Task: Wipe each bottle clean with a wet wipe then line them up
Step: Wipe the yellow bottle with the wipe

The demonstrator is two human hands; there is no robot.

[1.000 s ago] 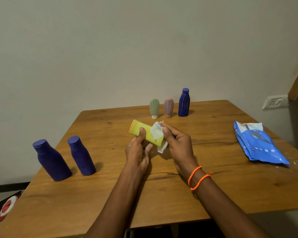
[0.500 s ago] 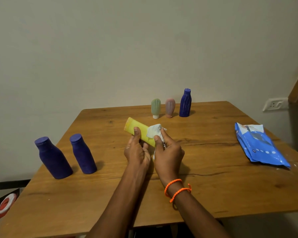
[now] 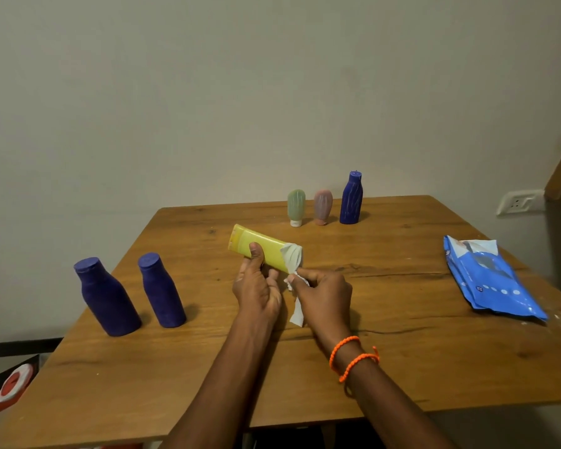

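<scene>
A: Head view: the left hand (image 3: 256, 290) grips the yellow bottle (image 3: 259, 251), held above the table (image 3: 402, 367) near its centre, cap end toward ten o'clock.

B: And the right hand (image 3: 324, 296)?

A: It pinches the wet wipe (image 3: 292, 259), wrapped over the bottle's four o'clock end.

B: What's around?

A: Two dark blue bottles (image 3: 127, 296) upright at nine o'clock; a green bottle (image 3: 296, 207), pink bottle (image 3: 323, 207) and ribbed blue bottle (image 3: 351, 199) in a row at twelve; a blue wipes pack (image 3: 489, 280) at three. None touches the hands.
</scene>
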